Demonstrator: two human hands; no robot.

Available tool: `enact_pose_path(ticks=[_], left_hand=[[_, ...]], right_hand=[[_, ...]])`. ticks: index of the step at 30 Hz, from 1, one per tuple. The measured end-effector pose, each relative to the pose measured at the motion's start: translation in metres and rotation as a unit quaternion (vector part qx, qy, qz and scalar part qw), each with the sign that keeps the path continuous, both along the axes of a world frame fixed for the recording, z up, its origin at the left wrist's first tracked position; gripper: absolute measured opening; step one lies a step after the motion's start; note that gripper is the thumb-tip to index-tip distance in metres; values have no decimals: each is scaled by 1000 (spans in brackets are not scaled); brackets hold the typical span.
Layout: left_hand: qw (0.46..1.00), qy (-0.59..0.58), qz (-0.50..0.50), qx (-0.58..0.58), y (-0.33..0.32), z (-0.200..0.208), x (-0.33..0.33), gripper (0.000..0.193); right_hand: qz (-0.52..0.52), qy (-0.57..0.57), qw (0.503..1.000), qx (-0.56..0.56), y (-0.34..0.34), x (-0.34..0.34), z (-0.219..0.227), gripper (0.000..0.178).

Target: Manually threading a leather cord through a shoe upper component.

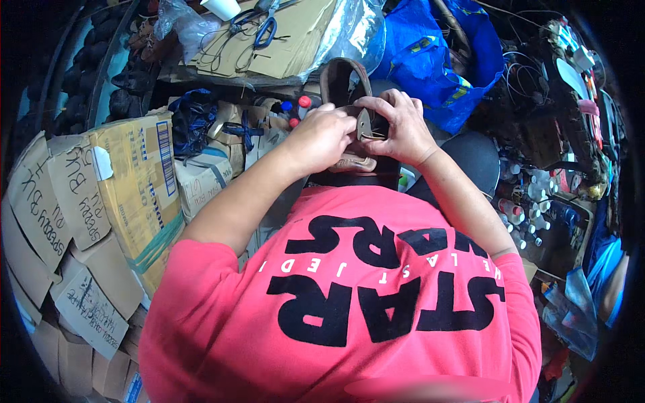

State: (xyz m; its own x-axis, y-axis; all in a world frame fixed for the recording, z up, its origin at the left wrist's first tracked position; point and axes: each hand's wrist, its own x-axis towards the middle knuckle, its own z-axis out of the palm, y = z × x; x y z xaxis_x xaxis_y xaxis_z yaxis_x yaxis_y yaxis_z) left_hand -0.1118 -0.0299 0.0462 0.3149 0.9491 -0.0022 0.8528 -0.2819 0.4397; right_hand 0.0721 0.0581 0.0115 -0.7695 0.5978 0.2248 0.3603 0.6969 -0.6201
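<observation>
Both hands meet over my lap on a brown leather shoe point(324, 91), whose looped, open end rises beyond my fingers. My left hand point(318, 136) is closed on its near left side, fingertips curled in. From the other side my right hand point(405, 125) pinches the edge between thumb and fingers, beside a small flap with holes point(363, 125). A tan leather part point(354, 162) shows below the hands, close to my red shirt. Fingers hide much of the shoe's middle, and any fine tool or thread there cannot be made out.
Cardboard boxes point(134, 185) are stacked at my left. Ahead lie cardboard sheets point(295, 43) with blue-handled scissors point(266, 32) and a white cup point(221, 8). A blue bag point(430, 67) stands at the far right; several small bottles point(537, 188) crowd the right side.
</observation>
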Motion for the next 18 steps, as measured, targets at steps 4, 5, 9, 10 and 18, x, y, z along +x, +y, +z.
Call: enact_pose_path(ticks=[4,5,9,10,18], left_hand=[[998,32,0,-50,-30,26,-20,7],[998,3,27,-64,-39,33,-29,7],[957,-192,215,-23,-51,45,-54,6],[936,-286,203,18,-40,42,-50,4],[694,-718,14,-53,17,57,4,3]], right_hand=[[-17,-12,1000,-15,4,3,-6,64],[-31,-3,999,-11,6,6,-8,63],[-53,-12,999,-1,4,4,1,62],[-57,-11,998,0,1,2,1,62],[-119,79,988,-67,13,10,-12,57]])
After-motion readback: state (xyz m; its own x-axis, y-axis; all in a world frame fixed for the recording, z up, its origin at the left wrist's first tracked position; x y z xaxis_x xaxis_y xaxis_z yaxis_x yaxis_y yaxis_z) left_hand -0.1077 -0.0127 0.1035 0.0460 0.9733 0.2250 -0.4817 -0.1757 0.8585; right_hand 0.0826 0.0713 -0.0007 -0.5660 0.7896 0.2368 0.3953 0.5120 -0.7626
